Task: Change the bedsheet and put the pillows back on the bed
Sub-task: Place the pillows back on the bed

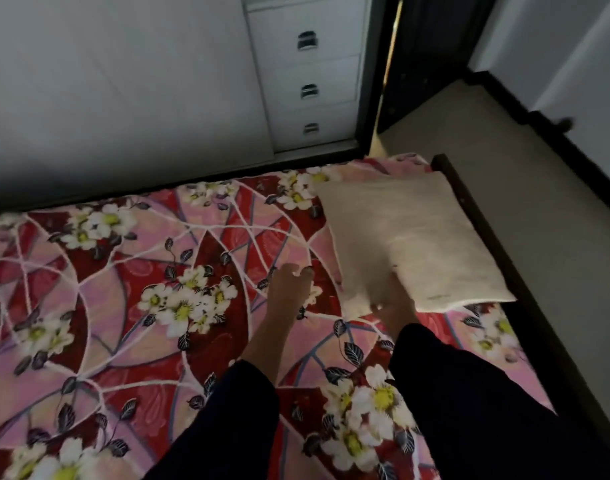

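A cream pillow (410, 237) lies at the far right corner of the floral bedsheet (123, 271). The right hand (393, 303) touches its near edge, its grip too blurred to tell. The left hand (289, 282) hovers loosely curled and empty.

bedsheet (123, 306): 1
pillow (410, 233): 1, on the bedsheet
left hand (289, 284) + right hand (397, 301): 2, over the bedsheet
drawer handles (309, 91): 3, beyond the bedsheet

A single wide-angle camera, worn on the head, looks forward and steeply down across the bed (123, 271), close above it. It faces the pillow (410, 237) at the far corner, the white drawers (307, 81) and the floor (504, 174) beyond.
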